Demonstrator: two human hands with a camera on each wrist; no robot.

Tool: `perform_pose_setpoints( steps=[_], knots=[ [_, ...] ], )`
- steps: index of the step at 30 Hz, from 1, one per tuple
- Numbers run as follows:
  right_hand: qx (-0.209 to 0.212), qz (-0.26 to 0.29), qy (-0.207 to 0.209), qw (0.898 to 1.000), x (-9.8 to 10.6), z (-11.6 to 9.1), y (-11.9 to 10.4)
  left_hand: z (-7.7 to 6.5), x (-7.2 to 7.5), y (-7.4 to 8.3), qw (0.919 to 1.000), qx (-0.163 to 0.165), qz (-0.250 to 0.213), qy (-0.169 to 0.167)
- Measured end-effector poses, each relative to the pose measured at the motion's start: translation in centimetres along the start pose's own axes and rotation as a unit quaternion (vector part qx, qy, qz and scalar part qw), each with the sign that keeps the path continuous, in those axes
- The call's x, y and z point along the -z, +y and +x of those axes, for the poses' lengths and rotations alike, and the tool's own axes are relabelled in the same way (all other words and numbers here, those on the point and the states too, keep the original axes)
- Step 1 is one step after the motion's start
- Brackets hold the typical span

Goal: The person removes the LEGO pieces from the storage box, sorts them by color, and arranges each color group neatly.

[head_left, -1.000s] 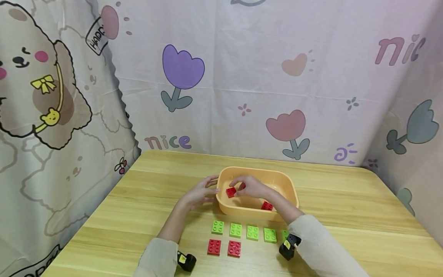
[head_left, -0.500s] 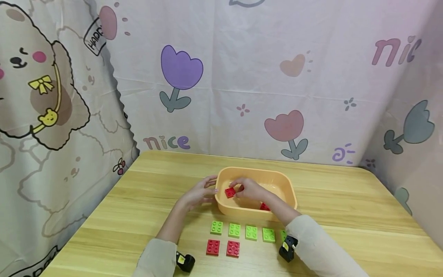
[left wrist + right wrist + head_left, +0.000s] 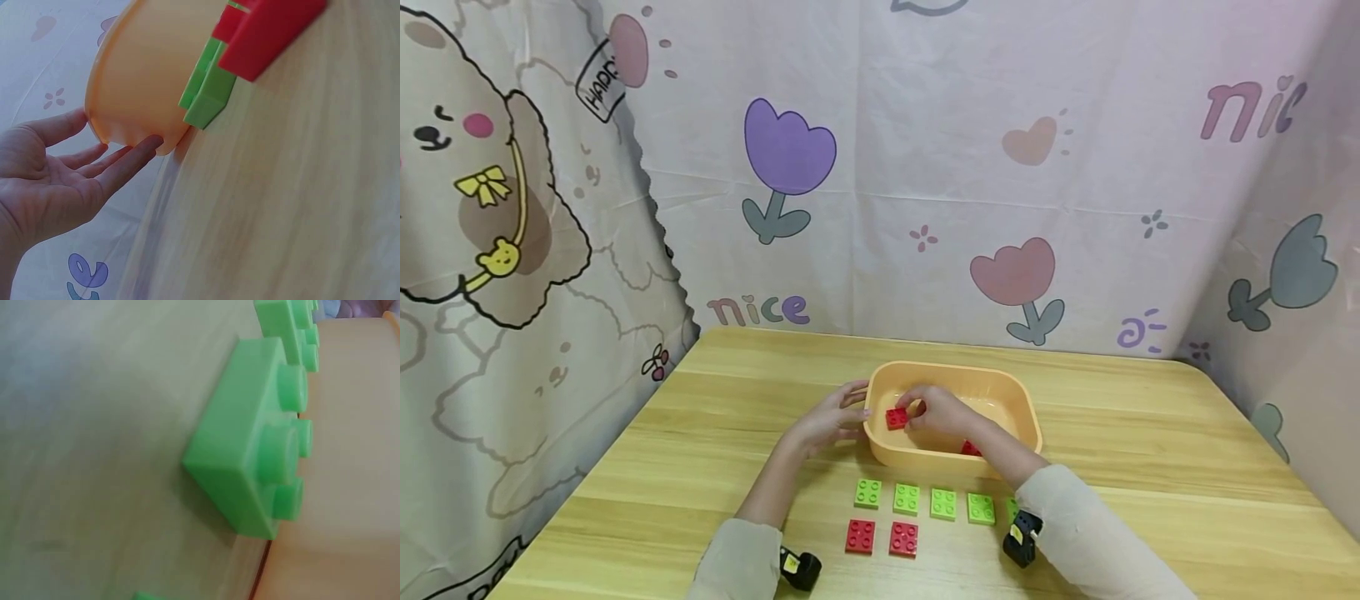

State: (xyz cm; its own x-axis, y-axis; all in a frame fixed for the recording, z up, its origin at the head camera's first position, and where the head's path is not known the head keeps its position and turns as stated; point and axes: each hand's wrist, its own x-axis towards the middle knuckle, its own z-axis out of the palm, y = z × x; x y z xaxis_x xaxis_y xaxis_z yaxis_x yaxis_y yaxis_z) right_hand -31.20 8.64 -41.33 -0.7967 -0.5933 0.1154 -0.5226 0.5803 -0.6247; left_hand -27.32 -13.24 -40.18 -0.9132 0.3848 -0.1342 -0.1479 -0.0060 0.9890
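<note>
A yellow-orange plastic basin (image 3: 955, 458) stands on the table. My left hand (image 3: 829, 421) touches its left end with extended fingers; in the left wrist view the thumb meets the rim and the fingers (image 3: 128, 169) lie along the outer wall. Reaching into the basin, my right hand (image 3: 943, 412) has curled fingers and pinches a red toy brick (image 3: 896, 418) near the left inner wall. Another red brick (image 3: 971, 448) lies in the basin, partly hidden by the right forearm. The right wrist view does not show the right fingers.
In front of the basin runs a row of several green bricks, among them one (image 3: 868, 493) at the left end; the right sleeve partly covers the rightmost. Two red bricks (image 3: 860, 537) sit nearer me. A patterned cloth (image 3: 880, 167) hangs behind the wooden table (image 3: 760, 358).
The red brick by my right fingers has turned slightly and the fingertips have closed in on it. A red patch seen between these fingers earlier is hidden now. My left hand stays on the basin.
</note>
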Motion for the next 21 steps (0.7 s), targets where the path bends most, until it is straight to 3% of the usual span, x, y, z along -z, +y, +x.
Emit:
perform_pose_setpoints(
  steps=[6,16,21],
  knots=[
    [-0.001,0.007,0.003,1.000,0.4,-0.2,-0.3,0.0,0.0,0.0,1.0000,0.000,-0.001,0.002],
    [0.046,0.005,0.030,0.998,1.1,-1.0,-0.7,0.0,0.1,-0.2,1.0000,-0.005,-0.002,-0.006],
    [0.043,0.010,0.035,0.998,1.5,-1.9,-1.1,0.2,0.2,-0.3,1.0000,-0.005,-0.002,-0.002]
  ],
)
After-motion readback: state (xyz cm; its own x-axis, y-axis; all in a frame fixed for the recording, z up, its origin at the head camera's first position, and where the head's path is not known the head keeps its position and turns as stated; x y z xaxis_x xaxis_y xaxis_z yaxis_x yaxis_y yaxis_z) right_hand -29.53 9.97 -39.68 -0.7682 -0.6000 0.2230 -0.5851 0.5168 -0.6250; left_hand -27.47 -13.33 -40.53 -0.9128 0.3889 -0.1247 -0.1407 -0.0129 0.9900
